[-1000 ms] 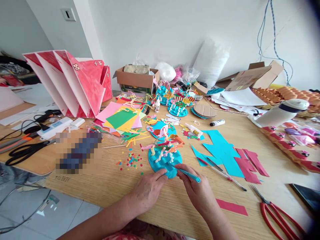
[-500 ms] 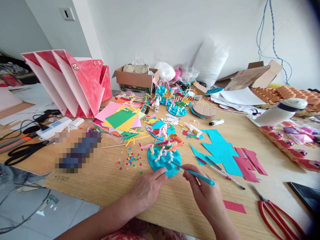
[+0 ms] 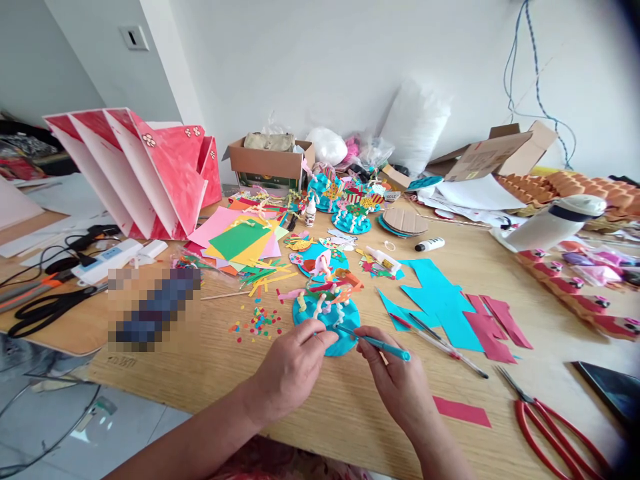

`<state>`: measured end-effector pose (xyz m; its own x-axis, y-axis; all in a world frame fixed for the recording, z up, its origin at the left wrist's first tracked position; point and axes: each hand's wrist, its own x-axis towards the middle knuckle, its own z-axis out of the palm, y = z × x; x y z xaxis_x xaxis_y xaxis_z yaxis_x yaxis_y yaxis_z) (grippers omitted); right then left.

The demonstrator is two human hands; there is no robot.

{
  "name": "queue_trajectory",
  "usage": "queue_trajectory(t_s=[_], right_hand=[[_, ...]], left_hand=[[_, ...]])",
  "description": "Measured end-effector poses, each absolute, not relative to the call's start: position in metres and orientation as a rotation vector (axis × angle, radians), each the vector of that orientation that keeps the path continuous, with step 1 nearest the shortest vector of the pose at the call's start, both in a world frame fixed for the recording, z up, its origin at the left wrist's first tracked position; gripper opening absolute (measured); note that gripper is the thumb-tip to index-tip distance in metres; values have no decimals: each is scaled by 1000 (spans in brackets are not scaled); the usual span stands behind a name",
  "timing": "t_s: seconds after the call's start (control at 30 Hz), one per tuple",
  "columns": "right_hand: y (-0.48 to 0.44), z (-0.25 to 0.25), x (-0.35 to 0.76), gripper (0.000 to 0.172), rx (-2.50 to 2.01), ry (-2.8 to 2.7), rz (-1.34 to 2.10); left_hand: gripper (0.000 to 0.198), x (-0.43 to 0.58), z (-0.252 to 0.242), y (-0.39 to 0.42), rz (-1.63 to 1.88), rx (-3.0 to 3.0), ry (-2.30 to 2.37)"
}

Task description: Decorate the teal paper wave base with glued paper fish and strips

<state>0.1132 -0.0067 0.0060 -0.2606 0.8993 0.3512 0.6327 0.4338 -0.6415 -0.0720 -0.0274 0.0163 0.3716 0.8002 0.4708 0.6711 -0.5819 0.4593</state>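
A round blue disc (image 3: 345,341) with wavy twisted paper strips (image 3: 321,305) and colourful paper fish (image 3: 347,293) standing on it lies in front of me. My left hand (image 3: 299,360) is over its near left part, fingers curled together; whatever they pinch is hidden. In my right hand (image 3: 393,367) is a slim teal pen (image 3: 383,345), its thin tip pointing left onto the disc near the left fingertips. Paper confetti (image 3: 257,321) is scattered left of the disc. Just behind is another blue disc (image 3: 305,267) with paper fish.
Red-handled scissors (image 3: 537,417) and a phone (image 3: 605,390) lie at right. Blue paper (image 3: 440,293), red paper pieces (image 3: 493,333) and pens (image 3: 445,343) are nearer. A glue bottle (image 3: 384,260) lies behind. Coloured sheets (image 3: 240,240) and a red-white rack (image 3: 150,173) occupy the left.
My left hand has moved up from the disc's near edge to over its surface, with the fingers now curled. My right hand and the pen have shifted slightly left.
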Motion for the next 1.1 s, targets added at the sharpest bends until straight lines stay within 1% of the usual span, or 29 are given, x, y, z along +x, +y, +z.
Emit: queue_trajectory(t_s=[0.1,0.23,0.33,0.43,0.6,0.7,0.93,1.1], right_hand=[[-7,6,113,20,-1291,-2006,497],[-8,5,112,20,-1290,-1997,495],[-9,6,113,20,-1279,-1981,512],[-11,8,117,20,-1297,-1929,518],[-12,9,127,21,-1348,-1844,512],[-10,6,128,22,-1355,-1826,545],[-2,-4,123,24,-1341,-1751,661],[0,0,119,24,-1318,-1769,667]], left_hand=[[19,-78,43,-20,1263,2549,1340],[12,-77,62,-1,1118,2617,1493],[11,-71,63,8,1073,2603,1491],[8,-69,62,7,1171,2565,1428],[15,-76,54,-9,1307,2498,1303],[19,-78,41,-18,1191,2512,1264],[24,-65,7,-29,619,2492,1296],[28,-57,0,-28,418,2439,1364]])
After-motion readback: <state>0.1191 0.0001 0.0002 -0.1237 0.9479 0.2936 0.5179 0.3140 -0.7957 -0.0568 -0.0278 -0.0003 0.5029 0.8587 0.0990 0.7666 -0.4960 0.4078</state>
